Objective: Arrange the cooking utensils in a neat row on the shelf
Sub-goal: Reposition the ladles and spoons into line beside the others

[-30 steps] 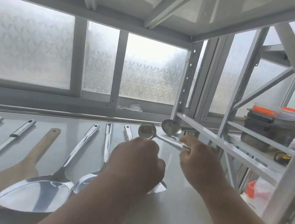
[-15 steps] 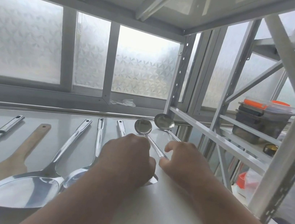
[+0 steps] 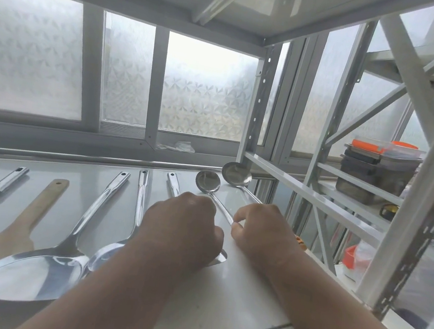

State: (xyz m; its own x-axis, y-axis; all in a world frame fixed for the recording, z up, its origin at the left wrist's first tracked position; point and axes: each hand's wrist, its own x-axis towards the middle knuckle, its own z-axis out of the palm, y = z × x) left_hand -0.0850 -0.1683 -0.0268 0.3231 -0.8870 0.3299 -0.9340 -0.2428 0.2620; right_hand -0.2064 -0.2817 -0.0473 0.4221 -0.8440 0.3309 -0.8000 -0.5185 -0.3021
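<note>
The small round-bowled steel ladle, lifted off the pale metal shelf a second ago, is now lying down beside the larger steel ladle, bowls pointing to the window. This is extending the row rightward past the broad steel spatula and the wooden paddle. The right hand is pinching the small ladle's handle in a narrow grip. The left hand is curling over something I cannot make out. The far-left utensils are being cut off by the frame edge.
</note>
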